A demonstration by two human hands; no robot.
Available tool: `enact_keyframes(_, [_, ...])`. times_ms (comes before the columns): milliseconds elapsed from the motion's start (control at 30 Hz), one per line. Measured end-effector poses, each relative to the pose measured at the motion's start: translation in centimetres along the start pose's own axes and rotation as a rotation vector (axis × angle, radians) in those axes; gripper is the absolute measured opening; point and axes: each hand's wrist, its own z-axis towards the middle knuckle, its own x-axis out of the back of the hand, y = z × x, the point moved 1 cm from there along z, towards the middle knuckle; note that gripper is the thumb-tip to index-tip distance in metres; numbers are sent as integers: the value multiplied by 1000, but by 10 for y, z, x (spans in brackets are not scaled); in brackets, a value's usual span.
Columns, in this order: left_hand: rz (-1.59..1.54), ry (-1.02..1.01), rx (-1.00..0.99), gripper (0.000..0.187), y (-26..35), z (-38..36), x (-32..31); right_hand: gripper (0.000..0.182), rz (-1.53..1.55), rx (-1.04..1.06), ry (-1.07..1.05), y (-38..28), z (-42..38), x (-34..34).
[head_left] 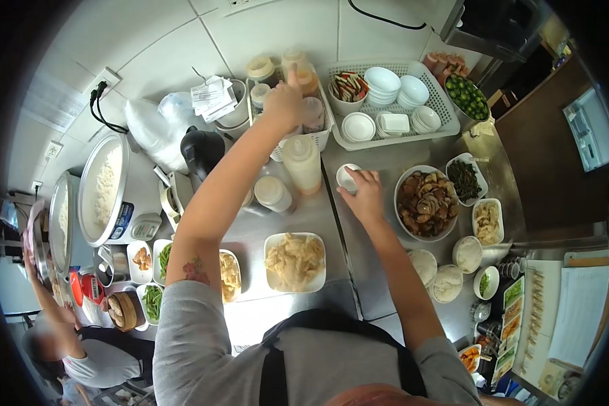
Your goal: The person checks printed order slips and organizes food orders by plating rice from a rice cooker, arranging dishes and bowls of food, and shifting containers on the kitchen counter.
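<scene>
My left hand (285, 105) reaches into the white condiment basket (321, 137), its fingers closed around a sauce bottle (308, 81) with orange contents. The hand hides part of that bottle. Between the fingers of my right hand (365, 197) is a small white dish (347, 177), just above the steel counter. A squeeze bottle of pale sauce (302, 164) stands upright between my arms, beside a lidded jar (273, 194). Closer to me, a square white dish (295, 262) holds pale yellow pieces of food.
A perforated tray (419, 141) with stacked white bowls stands at the back. On the right are a bowl of browned slices (426, 203), several rice bowls (446, 283) and a pot of green limes (467, 98). Rice pots (105, 189) line the left, near another person (105, 362).
</scene>
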Motion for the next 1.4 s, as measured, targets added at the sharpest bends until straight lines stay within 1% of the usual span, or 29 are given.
enact_keyframes(100, [-24, -66, -35, 141, -18, 2, -13, 37, 76, -16, 90, -14, -2, 18])
enact_keyframes(200, [-108, -62, -32, 143, -28, 1, -18, 35, 136, -52, 158, -36, -11, 36])
enact_keyframes(267, [-131, 53, -103, 140, -40, 10, -36, 33, 199, -55, 185, -53, -10, 43])
enact_keyframes(300, [-142, 115, -140, 138, -39, 4, -31, 33, 222, -40, 191, -62, -8, 48])
enact_keyframes(367, [-103, 125, -93, 135, -32, -11, -26, 32, 263, -8, 216, -80, 0, 61])
enact_keyframes(467, [-111, 164, -66, 128, -27, -19, -15, 33, 275, 41, 245, -107, 9, 91])
enact_keyframes(533, [-94, 178, -25, 127, -15, -43, 18, 35, 272, 49, 275, -115, 15, 107])
enact_keyframes(567, [-50, 144, -4, 126, -15, -41, 31, 36, 274, 51, 284, -119, 20, 113])
enact_keyframes(633, [73, 335, -179, 123, -10, -55, 63, 39, 368, 38, 316, -135, 31, 122])
enact_keyframes(667, [76, 353, -193, 120, -1, -69, 84, 43, 289, 162, 355, -140, 39, 125])
enact_keyframes(700, [77, 375, -209, 117, 14, -83, 107, 59, 289, 201, 356, -141, 49, 121])
enact_keyframes(767, [-7, 327, -294, 105, 46, -133, 160, 79, 221, 192, 377, -160, 61, 124])
enact_keyframes(800, [-50, 302, -330, 99, 57, -155, 174, 86, 219, 199, 354, -165, 67, 123])
enact_keyframes(867, [-177, 444, -512, 101, 68, -181, 179, 99, 215, 223, 310, -174, 74, 120])
enact_keyframes(900, [-243, 518, -603, 103, 69, -188, 179, 98, 274, 113, 416, -180, 68, 121])
enact_keyframes(1000, [-451, 364, -558, 104, 59, -185, 159, 83, 204, -89, 331, -172, 40, 137])
enact_keyframes(1067, [-526, 355, -524, 90, 44, -210, 151, 82, 95, -171, 175, -138, 21, 126])
enact_keyframes(1133, [-633, 369, -515, 86, 22, -225, 135, 80, -64, -251, 18, -93, 0, 107])
enact_keyframes(1200, [-774, 401, -519, 93, -13, -228, 90, 80, -234, -351, -146, -61, -18, 89])
enact_keyframes(1267, [-807, 396, -484, 80, -38, -247, 66, 80, -370, -470, -305, -41, -30, 77])
enact_keyframes(1300, [-823, 393, -467, 73, -49, -258, 57, 80, -428, -479, -349, -33, -33, 72])
enact_keyframes(1400, [-901, 296, -317, 58, -78, -291, 37, 78, -588, -482, -474, -20, -35, 62])
